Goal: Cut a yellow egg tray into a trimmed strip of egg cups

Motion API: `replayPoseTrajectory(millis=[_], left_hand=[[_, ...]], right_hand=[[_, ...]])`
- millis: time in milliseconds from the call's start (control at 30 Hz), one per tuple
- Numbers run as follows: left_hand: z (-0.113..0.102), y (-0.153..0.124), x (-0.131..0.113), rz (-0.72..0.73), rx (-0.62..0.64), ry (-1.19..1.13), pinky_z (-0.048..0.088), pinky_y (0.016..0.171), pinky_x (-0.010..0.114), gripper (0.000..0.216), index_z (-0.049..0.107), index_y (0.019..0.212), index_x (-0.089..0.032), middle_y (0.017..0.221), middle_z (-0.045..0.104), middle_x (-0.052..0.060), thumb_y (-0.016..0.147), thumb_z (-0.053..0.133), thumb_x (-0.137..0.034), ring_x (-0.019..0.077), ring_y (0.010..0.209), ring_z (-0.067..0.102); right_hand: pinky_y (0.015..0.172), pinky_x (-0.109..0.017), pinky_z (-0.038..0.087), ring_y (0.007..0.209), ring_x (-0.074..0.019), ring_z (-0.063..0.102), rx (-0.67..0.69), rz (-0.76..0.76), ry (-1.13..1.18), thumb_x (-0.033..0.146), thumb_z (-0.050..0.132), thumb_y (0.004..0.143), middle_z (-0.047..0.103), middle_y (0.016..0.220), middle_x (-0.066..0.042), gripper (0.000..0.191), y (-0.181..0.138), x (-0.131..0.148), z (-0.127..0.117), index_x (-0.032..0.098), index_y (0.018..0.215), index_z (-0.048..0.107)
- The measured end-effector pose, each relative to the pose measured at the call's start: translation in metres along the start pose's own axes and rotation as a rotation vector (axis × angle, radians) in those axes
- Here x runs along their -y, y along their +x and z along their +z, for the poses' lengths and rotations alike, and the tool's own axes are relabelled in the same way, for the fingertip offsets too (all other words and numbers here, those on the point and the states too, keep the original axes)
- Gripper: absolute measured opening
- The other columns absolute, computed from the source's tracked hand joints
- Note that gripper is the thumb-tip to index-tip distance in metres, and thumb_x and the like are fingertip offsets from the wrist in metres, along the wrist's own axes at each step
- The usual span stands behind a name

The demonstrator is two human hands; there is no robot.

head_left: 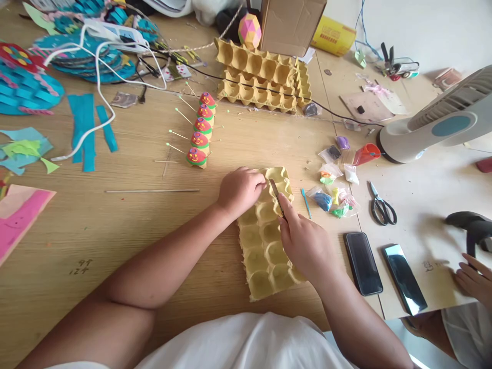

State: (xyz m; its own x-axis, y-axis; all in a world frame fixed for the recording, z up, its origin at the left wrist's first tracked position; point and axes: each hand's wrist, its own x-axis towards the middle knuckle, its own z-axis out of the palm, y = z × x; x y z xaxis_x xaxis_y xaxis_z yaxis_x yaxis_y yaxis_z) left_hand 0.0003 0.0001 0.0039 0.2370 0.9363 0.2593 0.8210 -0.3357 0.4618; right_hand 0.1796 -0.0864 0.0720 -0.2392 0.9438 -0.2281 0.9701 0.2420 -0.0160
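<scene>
A pale yellow egg carton (253,256) lies cup side up on the table in front of me. My left hand (240,192) is closed on its far left part, with the fingers curled down into the cups and partly hidden. In my right hand (305,241) is a knife with a narrow blade (274,190), its tip pointing away from me over the carton's far cups. Whether the blade has gone through the cardboard I cannot tell. Beyond my left hand stands a row of painted red carton cups (202,125) with faces and green-tipped sticks.
More egg cartons (257,92) are stacked at the back. To the right are bagged clay (323,200), scissors (382,205), two phones (363,264) and a white fan (430,123). A thin stick (154,191) lies left. Another person's hand (476,279) shows at the right edge.
</scene>
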Motion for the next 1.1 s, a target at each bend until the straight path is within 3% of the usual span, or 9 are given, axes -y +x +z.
replayPoseTrajectory(millis=[467,867,1100], left_hand=[[0.0010,0.0000,0.0014,0.002,-0.005,0.003,0.037,0.065,0.034,0.017,0.075,0.081,-0.024,0.082,0.075,0.002,0.092,0.062,-0.027,0.0229,0.085,0.064],[0.0000,-0.0006,0.0002,-0.002,-0.002,-0.023,0.037,0.064,0.033,0.018,0.074,0.079,-0.024,0.082,0.074,0.003,0.092,0.062,-0.025,0.0229,0.086,0.063],[-0.0003,-0.0001,0.0005,0.001,-0.002,-0.011,0.037,0.065,0.034,0.017,0.074,0.080,-0.024,0.082,0.074,0.002,0.092,0.062,-0.025,0.0227,0.086,0.064]], right_hand=[[0.060,-0.029,0.047,0.080,-0.0215,0.075,0.072,0.045,0.016,0.027,0.036,0.107,0.078,0.110,-0.009,0.061,-0.0009,0.0072,0.0018,0.021,0.165,0.019],[0.057,-0.031,0.042,0.072,-0.0257,0.074,0.075,0.066,0.130,0.027,0.037,0.106,0.079,0.093,-0.008,0.059,0.0023,0.0012,0.0049,0.021,0.164,0.023],[0.057,-0.030,0.041,0.073,-0.0248,0.073,0.084,0.053,0.143,0.027,0.037,0.106,0.080,0.095,-0.008,0.059,0.0033,0.0018,0.0042,0.021,0.164,0.024]])
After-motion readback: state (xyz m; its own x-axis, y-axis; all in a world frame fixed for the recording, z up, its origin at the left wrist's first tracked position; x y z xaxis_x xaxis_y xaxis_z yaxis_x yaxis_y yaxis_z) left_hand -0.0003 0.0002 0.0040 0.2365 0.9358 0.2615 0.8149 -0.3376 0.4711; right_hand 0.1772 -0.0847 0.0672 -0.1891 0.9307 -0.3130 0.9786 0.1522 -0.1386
